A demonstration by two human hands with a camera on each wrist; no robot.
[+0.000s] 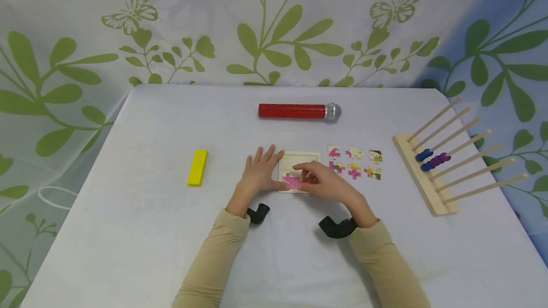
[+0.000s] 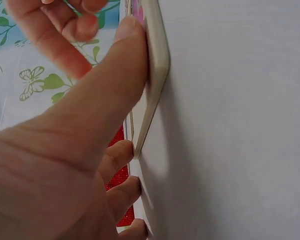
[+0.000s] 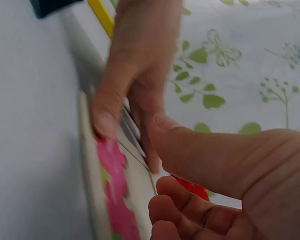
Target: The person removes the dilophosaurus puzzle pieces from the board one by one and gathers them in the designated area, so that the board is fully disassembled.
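A small square wooden puzzle tray [image 1: 299, 153] lies on the white table with joined pink puzzle pieces [image 1: 292, 181] along its near side. My left hand [image 1: 259, 177] spreads its fingers beside the tray's left edge. In the right wrist view, the left thumb [image 3: 106, 120] presses at the end of the pink pieces. Above the tray's right part hovers my right hand [image 1: 323, 182], fingers loosely bent. Nothing shows between its thumb and fingers in the right wrist view. It hides part of the tray in the head view. Several loose puzzle pieces [image 1: 354, 171] lie in two rows to the right.
A red microphone [image 1: 293, 110] lies beyond the tray. On the left is a yellow block [image 1: 197, 168]. At the right stands a wooden peg rack [image 1: 424, 175] with upright rods and some blue and purple beads [image 1: 435, 161].
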